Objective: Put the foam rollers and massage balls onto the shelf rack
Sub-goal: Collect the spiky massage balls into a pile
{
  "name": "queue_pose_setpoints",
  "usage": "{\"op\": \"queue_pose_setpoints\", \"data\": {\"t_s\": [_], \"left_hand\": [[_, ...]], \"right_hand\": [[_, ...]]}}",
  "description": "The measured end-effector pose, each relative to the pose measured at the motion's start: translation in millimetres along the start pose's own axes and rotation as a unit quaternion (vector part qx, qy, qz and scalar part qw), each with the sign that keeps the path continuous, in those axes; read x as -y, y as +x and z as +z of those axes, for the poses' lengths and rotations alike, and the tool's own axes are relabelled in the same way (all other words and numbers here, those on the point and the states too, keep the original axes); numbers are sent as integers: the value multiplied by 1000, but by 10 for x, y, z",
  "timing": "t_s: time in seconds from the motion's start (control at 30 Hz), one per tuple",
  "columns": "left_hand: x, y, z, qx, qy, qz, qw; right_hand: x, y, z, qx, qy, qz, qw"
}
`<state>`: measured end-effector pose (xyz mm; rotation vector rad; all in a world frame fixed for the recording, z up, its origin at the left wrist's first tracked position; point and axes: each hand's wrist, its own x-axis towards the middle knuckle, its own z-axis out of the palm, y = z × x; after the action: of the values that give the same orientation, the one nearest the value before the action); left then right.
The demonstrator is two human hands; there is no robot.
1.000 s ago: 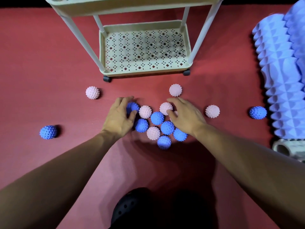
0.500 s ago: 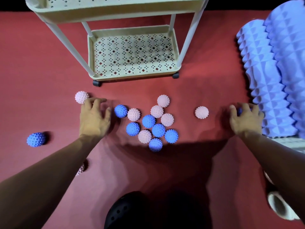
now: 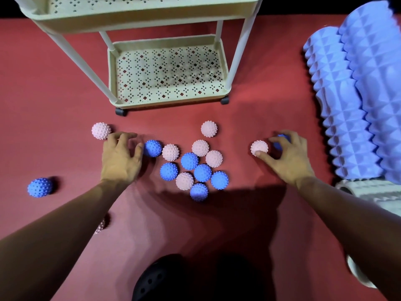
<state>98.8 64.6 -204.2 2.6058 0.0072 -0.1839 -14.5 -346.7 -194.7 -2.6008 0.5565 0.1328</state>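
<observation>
From the head camera, the left hand (image 3: pixel 121 161) is lying palm-down on the red mat (image 3: pixel 54 83) left of centre, its fingers loosely spread and gripping nothing; its fingertips are reaching just beside a pink spiky ball (image 3: pixel 101 131), and its thumb is sitting right next to a blue spiky ball (image 3: pixel 152 148). The right hand (image 3: pixel 286 157) is lying right of centre with its fingers curling over a second blue ball (image 3: pixel 282 141), mostly hidden beneath them, while its thumb is touching a pink ball (image 3: pixel 259 148) on its left.

Between the two hands a cluster of pink and blue massage balls (image 3: pixel 195 168) is sitting packed together in the middle of the frame, with one more pink ball (image 3: pixel 209 129) lying just above it. A lone blue ball (image 3: pixel 40 187) is resting at the left edge, well apart from the others.

The cream shelf rack (image 3: pixel 225 92) is standing at the top centre on small black casters, its perforated lower tray showing no balls on it. Two lilac ridged foam rollers (image 3: pixel 347 105) are lying side by side along the right edge, and a pale roller (image 3: pixel 368 196) is lying below them, partly behind the right forearm. A dark perforated shoe (image 3: pixel 156 279) is showing at the bottom centre.
</observation>
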Motion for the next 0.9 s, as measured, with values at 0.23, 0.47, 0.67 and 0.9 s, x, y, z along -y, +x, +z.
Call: {"op": "queue_pose_setpoints", "data": {"t_s": [0.23,0.47,0.67,0.9], "left_hand": [[207,134,-218,-10,34,-29,999],[359,511,-413,65,8,-95,993],[-140,232,-263,19,-56,-26,998],[-1435,-27,486,179,-126,159,963]], "right_hand": [[206,42,152,10,25,-30,999],[357,33,237,-1,13,-29,999],[294,28,199,-32,27,25,999],[211,-69,203,-60,45,85,994]]}}
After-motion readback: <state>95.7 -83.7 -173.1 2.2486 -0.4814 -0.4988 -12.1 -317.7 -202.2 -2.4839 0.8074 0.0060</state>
